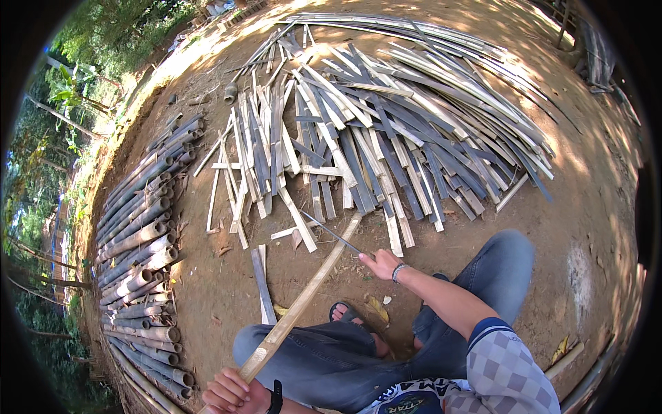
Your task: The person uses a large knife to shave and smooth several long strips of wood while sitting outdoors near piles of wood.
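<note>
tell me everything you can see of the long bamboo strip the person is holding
The bamboo strip is a long, flat, pale yellow-tan split piece. It slants from the left hand, which grips its near end at the lower edge, up and to the right over the left knee, its far end reaching the pile of split slats. The right hand lays a thin dark blade against its upper part.

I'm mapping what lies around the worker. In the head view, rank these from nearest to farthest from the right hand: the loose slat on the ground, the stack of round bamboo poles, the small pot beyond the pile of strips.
From the right hand:
1. Loose slat, on the dirt to its left.
2. Stack of round bamboo poles, far left edge.
3. Small pot, up beyond the strips.
</note>
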The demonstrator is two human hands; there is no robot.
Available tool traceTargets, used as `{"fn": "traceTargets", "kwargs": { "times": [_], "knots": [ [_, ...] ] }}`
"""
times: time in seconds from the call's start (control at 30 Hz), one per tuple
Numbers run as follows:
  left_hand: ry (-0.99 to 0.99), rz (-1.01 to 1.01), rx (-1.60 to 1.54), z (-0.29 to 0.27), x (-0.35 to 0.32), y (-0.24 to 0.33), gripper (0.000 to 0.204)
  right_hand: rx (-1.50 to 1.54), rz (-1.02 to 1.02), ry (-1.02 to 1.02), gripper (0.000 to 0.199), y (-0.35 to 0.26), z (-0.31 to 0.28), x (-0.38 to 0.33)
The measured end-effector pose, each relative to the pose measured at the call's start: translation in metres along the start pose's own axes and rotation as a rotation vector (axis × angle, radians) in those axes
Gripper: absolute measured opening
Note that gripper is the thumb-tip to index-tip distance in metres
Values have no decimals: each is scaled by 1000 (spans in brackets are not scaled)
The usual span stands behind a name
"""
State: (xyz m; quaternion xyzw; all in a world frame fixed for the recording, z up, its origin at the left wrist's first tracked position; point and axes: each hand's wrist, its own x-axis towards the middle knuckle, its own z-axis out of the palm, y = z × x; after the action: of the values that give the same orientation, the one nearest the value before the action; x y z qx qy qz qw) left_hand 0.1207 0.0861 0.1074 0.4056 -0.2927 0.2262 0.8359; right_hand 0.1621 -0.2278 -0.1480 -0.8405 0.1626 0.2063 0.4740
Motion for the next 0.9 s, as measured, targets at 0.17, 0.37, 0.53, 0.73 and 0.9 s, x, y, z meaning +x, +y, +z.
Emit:
{"fn": "traceTargets", "kwargs": {
  "times": [0.17,0.37,0.53,0.73,0.9],
  "knots": [
    [30,7,2,-1,-1,4,41,-31,-89,32,74,7,22,-2],
    [38,-7,25,-7,3,0,41,27,5,36,72,17,10,15],
    [102,-1,63,-10,8,2,42,84,-102,160,69,33,37,21],
    [151,-8,54,-18,17,-2,43,76,-9,68,77,27,19,35],
    [142,0,107,-4,19,-1,43,77,109,156,74,24,23,44]
  ]
}}
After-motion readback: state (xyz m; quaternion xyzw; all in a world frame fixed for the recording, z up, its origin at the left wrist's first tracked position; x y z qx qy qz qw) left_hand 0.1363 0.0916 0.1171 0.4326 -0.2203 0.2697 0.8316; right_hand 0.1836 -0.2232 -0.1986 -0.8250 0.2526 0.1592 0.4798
